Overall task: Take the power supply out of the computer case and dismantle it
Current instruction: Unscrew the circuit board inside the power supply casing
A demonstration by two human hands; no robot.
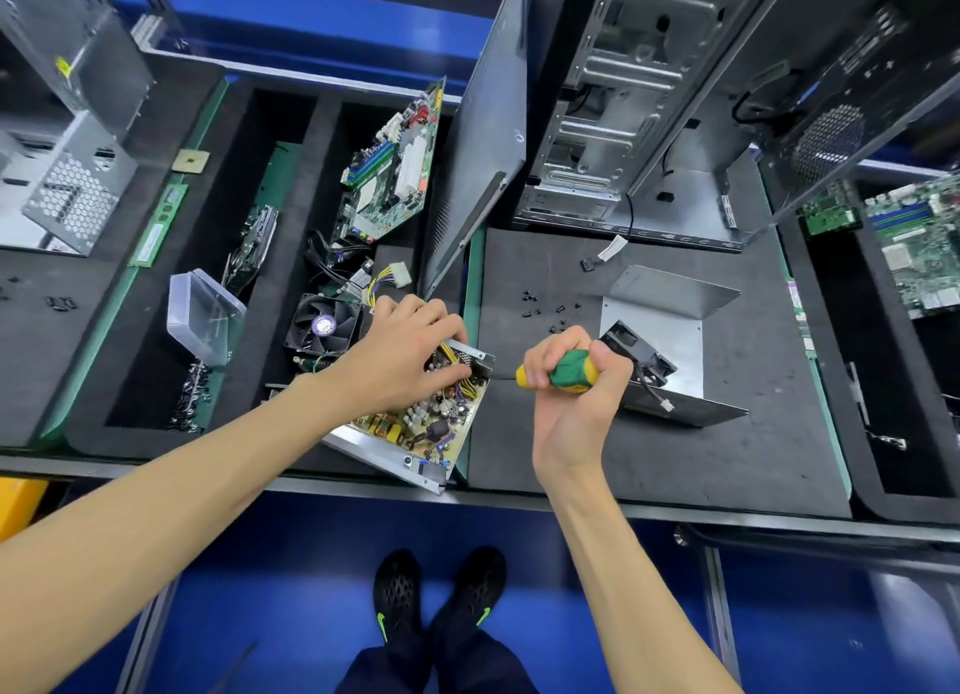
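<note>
Gripping bundled yellow wires point(451, 354), seemingly, left hand point(402, 360) over bristly circuit board point(426, 423).

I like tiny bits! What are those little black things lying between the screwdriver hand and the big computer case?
Loose black screws on the dark mat, seen in the head view.

Right hand point(571, 376) around screwdriver point(563, 373)

power supply point(415, 428) — lid off, board exposed | tilted at bench edge
</note>
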